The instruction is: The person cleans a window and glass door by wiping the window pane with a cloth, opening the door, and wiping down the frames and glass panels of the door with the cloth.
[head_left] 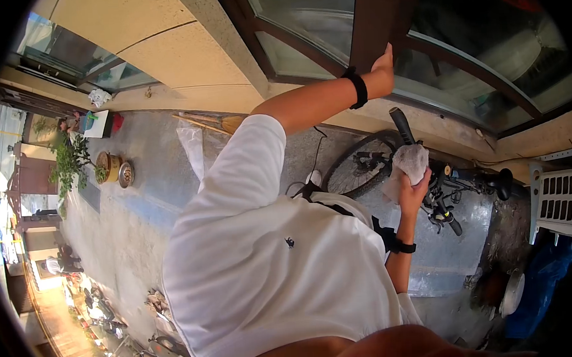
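My left hand [382,70] reaches up to the brown window frame [381,15] and lies against its upright post. Its visible fingers look stretched out, with part of the hand hidden; it carries nothing that I can see. Lower down, my right hand [414,190] is closed round a crumpled greyish-white cloth [411,161], which bunches up above the fingers. The cloth is in front of a black bicycle [441,195] and covers part of it. Glass panes [482,68] sit on both sides of the post. Black bands circle both wrists.
The bicycle's wheel [357,167] and handlebar grip [401,125] stand close below the window. A white slatted unit [560,202] and a blue sheet [541,287] are at the right. A broom [230,123], potted plants [68,156] and a metal bowl [126,174] are off to the left.
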`<control>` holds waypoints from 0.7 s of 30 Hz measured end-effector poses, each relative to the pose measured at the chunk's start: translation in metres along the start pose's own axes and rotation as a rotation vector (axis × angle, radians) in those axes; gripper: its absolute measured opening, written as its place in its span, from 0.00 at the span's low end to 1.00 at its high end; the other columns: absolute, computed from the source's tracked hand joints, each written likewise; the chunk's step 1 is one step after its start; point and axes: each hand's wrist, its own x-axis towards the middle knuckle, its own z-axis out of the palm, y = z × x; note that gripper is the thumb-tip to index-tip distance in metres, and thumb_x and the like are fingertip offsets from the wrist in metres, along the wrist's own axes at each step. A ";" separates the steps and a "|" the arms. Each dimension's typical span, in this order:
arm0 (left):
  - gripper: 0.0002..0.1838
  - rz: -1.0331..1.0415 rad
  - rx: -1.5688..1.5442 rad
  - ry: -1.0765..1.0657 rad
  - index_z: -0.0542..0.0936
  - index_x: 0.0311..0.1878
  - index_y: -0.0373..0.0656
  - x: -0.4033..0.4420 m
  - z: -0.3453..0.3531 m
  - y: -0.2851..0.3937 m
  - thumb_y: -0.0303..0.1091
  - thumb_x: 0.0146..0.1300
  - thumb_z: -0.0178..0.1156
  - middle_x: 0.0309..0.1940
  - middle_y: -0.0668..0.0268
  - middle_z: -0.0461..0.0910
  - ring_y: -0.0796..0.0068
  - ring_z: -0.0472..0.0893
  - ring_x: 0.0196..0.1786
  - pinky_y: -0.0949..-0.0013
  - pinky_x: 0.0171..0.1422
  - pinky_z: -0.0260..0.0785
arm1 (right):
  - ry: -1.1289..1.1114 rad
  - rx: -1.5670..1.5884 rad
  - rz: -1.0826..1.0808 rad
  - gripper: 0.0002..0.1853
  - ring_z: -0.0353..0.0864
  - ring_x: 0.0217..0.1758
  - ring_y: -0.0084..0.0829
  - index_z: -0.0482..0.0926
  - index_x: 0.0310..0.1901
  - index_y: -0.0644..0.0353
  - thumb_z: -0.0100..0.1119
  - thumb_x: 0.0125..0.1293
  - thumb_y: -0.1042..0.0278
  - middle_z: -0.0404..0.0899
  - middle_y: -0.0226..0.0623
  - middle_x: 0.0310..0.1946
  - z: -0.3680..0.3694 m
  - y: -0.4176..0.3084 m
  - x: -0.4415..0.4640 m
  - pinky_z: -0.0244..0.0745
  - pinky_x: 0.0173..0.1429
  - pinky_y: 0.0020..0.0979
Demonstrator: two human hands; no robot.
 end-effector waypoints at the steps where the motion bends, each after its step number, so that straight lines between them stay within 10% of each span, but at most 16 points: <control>1: 0.33 -0.017 0.020 0.037 0.74 0.67 0.51 0.005 0.003 0.001 0.55 0.60 0.62 0.70 0.54 0.68 0.45 0.60 0.73 0.36 0.73 0.45 | -0.029 0.069 -0.024 0.24 0.75 0.54 0.31 0.70 0.57 0.64 0.63 0.58 0.72 0.77 0.41 0.49 0.003 -0.003 0.006 0.68 0.60 0.31; 12: 0.26 -0.109 -0.010 0.274 0.72 0.69 0.52 0.045 0.031 0.028 0.47 0.70 0.47 0.72 0.63 0.64 0.53 0.63 0.72 0.35 0.71 0.45 | -0.012 0.446 -0.298 0.22 0.70 0.61 0.28 0.69 0.62 0.65 0.55 0.67 0.73 0.74 0.38 0.57 0.086 -0.071 0.136 0.61 0.65 0.28; 21: 0.25 0.028 0.128 0.140 0.76 0.65 0.58 0.014 0.016 0.016 0.45 0.65 0.52 0.69 0.74 0.68 0.61 0.61 0.70 0.43 0.73 0.45 | -0.239 0.930 0.041 0.23 0.69 0.68 0.36 0.67 0.65 0.60 0.50 0.73 0.58 0.71 0.36 0.64 0.130 -0.208 0.230 0.62 0.71 0.38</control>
